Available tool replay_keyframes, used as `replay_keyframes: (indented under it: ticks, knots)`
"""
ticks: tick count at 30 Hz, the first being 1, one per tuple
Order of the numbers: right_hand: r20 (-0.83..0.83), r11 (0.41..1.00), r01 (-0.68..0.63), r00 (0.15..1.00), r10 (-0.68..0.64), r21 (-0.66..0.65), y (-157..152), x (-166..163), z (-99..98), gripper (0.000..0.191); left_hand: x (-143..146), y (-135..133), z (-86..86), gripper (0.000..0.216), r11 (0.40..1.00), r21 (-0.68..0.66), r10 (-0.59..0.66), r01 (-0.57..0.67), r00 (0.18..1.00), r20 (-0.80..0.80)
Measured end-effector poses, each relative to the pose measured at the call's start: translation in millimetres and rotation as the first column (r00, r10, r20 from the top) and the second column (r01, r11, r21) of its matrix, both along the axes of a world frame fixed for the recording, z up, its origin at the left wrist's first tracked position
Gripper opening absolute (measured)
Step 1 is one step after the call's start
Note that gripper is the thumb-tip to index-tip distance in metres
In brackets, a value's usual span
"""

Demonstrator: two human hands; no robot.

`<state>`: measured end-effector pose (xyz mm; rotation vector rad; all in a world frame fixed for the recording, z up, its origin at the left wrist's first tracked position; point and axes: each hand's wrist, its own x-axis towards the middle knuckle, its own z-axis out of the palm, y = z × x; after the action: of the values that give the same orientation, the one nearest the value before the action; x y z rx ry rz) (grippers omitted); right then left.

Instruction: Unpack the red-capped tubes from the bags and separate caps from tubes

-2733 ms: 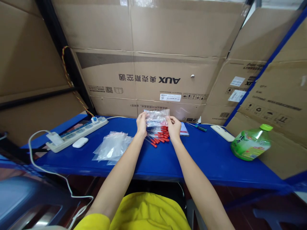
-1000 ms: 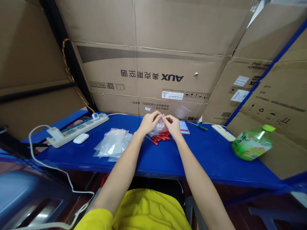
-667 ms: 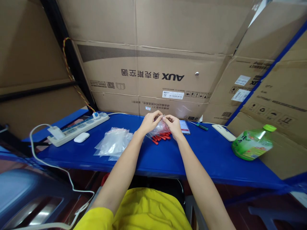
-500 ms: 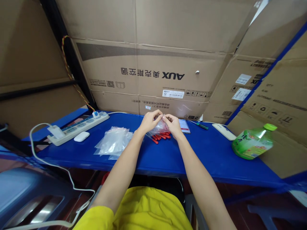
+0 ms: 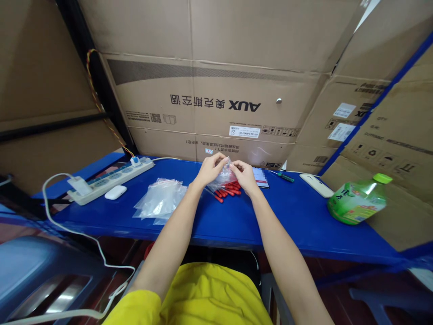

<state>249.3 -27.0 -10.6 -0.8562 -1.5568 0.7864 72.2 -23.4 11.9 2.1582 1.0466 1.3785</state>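
Observation:
Between my hands is a clear plastic bag [image 5: 220,178], pinched near its top edge. My left hand [image 5: 212,169] grips it from the left, with thumb and fingers together. On the other side my right hand [image 5: 244,174] pinches the bag too. Several red-handled tools [image 5: 227,191] lie on the blue table just below and behind the bag; their far ends are hidden by it and by my hands. To the left of my left forearm, a loose pile of clear zip bags [image 5: 160,198] rests on the table.
A power strip [image 5: 113,180] and a white earphone case [image 5: 115,192] lie at the left. Behind my right hand are a phone [image 5: 260,177] and a green screwdriver [image 5: 283,176]. A pale phone-like object [image 5: 315,185] and a green bottle [image 5: 356,201] are at the right. Cardboard [image 5: 216,81] walls the back.
My hands have drawn slightly apart at the top of the bag, and more of the bag shows between them. The pile of bags and the red-handled tools stay in place.

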Motion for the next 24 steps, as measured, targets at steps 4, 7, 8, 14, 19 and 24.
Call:
replay_keyframes:
  ticks: [4,7,8,14,19,24]
  knots:
    - [-0.03,1.0,-0.003,1.0,0.003,-0.012,0.8,-0.9,-0.5,0.037,0.3,-0.5,0.4,0.036,1.0,0.018,-0.018,0.018,1.0,-0.021]
    - [-0.057,0.999,-0.014,0.998,0.012,-0.035,-0.3,-1.0,0.7,0.039,-1.1,-1.2,2.4,0.036,0.999,0.023,0.029,-0.03,0.999,0.037]
    - [-0.058,0.999,-0.015,0.998,0.013,-0.037,-0.6,-0.7,1.1,0.039,-1.6,-1.2,3.0,0.036,0.999,0.018,0.039,-0.04,0.997,0.059]
    - [-0.029,1.0,0.006,1.0,-0.006,0.018,-1.4,1.2,2.6,0.036,-1.8,0.6,2.0,0.036,0.997,-0.06,-0.038,0.047,0.987,0.153]
    - [-0.033,1.0,0.013,0.999,-0.013,-0.021,-5.8,-0.6,6.0,0.04,-2.4,1.4,2.2,0.039,0.993,-0.086,-0.073,0.082,0.992,0.103]
    - [-0.101,0.998,0.03,0.994,-0.035,-0.052,-6.6,-2.1,7.3,0.043,-4.6,5.7,1.7,0.04,0.987,-0.147,-0.018,0.063,0.957,0.288]
